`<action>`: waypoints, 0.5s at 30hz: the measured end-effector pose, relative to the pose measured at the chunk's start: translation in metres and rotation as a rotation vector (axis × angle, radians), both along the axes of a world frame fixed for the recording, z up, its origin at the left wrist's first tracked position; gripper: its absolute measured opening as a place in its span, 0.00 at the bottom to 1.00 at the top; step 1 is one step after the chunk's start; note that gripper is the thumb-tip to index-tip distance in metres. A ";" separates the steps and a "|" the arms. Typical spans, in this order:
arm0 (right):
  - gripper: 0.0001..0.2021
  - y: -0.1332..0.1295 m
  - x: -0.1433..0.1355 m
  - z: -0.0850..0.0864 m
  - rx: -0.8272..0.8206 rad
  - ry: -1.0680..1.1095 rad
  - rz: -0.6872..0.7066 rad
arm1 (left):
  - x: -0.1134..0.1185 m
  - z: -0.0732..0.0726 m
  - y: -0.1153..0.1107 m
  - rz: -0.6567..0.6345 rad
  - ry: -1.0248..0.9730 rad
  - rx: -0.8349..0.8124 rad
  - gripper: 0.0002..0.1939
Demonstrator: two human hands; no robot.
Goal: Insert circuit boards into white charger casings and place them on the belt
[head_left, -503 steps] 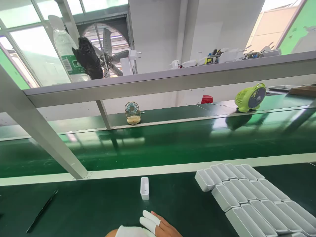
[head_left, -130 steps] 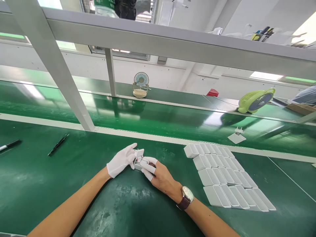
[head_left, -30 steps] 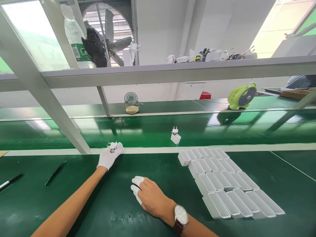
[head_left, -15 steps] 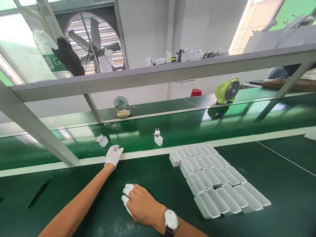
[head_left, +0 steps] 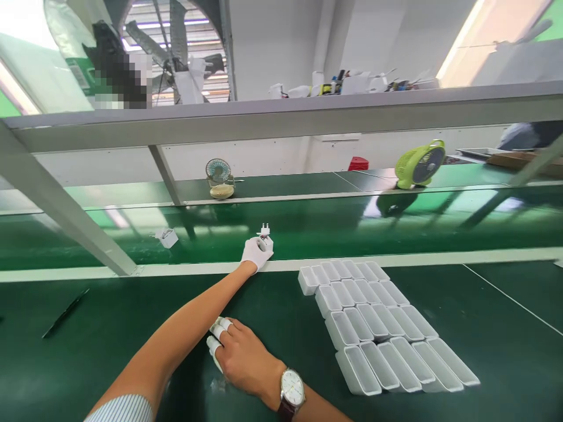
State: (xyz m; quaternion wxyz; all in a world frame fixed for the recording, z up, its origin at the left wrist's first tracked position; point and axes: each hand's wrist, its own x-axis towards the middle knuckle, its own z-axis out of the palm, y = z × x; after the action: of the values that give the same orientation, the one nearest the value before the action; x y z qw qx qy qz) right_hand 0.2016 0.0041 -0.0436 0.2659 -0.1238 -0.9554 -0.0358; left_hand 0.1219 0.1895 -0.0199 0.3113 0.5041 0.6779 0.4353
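My left hand (head_left: 257, 253), in a white glove, reaches over the rail and has its fingers round a small white charger case (head_left: 266, 242). A two-pin plug piece sticks up from that case; the glove hides part of its side. Beside the front edge of my body, my right hand (head_left: 240, 354) rests on the dark green table with white finger covers on its fingertips. Its fingers are bent loosely and slightly apart, with nothing visible in them. A second white charger case (head_left: 167, 237) lies on the green belt farther left, its plug piece tilted to one side.
Several rows of white open trays (head_left: 373, 322) stand right of my hands. A black pen-like tool (head_left: 65, 313) lies at left. A pale rail (head_left: 211, 269) separates table from belt (head_left: 308, 234). A slanted frame post (head_left: 74, 220) rises at left; a green fan (head_left: 420, 164) stands behind.
My left hand has moved right along the rail and closed round the nearer charger case. My right hand stays on the table. The view has shifted slightly.
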 end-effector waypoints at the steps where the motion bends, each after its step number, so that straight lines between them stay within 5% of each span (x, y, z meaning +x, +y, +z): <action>1: 0.08 0.000 0.000 0.000 -0.013 0.004 0.008 | -0.002 0.001 0.001 -0.001 -0.001 0.002 0.09; 4: 0.08 0.002 0.001 0.000 -0.059 0.010 0.031 | -0.015 0.000 -0.004 0.066 -0.016 0.012 0.07; 8: 0.12 0.005 0.000 -0.003 -0.088 0.005 0.086 | -0.049 -0.006 -0.033 0.152 -0.080 0.043 0.19; 15: 0.14 0.000 -0.001 -0.006 -0.077 0.020 0.094 | -0.147 -0.004 -0.148 0.140 -0.200 0.074 0.07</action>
State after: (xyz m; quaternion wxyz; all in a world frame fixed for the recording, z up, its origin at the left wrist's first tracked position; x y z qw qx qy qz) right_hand 0.2002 0.0041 -0.0493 0.2716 -0.0894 -0.9581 0.0145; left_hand -0.0253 0.0414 -0.0236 0.3273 0.4207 0.6606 0.5288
